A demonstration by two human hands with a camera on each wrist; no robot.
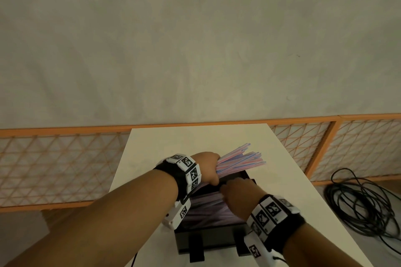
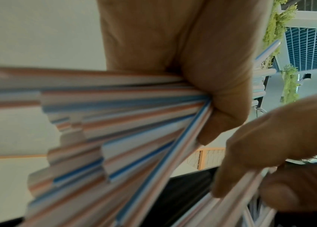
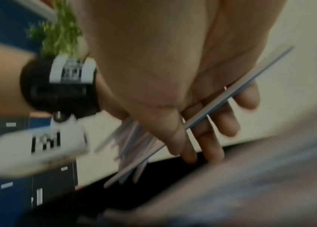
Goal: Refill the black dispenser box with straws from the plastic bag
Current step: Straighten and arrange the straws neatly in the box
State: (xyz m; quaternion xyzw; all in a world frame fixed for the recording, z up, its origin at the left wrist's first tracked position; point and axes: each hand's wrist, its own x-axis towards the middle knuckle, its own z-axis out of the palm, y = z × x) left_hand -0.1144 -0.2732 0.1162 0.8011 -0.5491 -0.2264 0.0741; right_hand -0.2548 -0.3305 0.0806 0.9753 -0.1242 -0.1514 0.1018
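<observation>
My left hand (image 1: pixel 213 171) grips a thick bundle of pink, blue and white striped straws (image 1: pixel 243 160) that fans out to the right, just above the far end of the open black dispenser box (image 1: pixel 208 238). Blurred straws (image 1: pixel 208 206) lie inside the box. In the left wrist view the fist (image 2: pixel 217 95) wraps the bundle (image 2: pixel 114 122). My right hand (image 1: pixel 233 184) reaches over the box's far edge and pinches a few straws (image 2: pixel 241 192) at the bundle's lower end; they cross its fingers (image 3: pixel 229 122) in the right wrist view. The plastic bag is not in view.
The box stands near the front of a narrow white table (image 1: pixel 173 141). An orange-framed mesh fence (image 1: pixel 65 167) runs behind and to both sides. A coil of black cable (image 1: pixel 364 201) lies on the floor to the right.
</observation>
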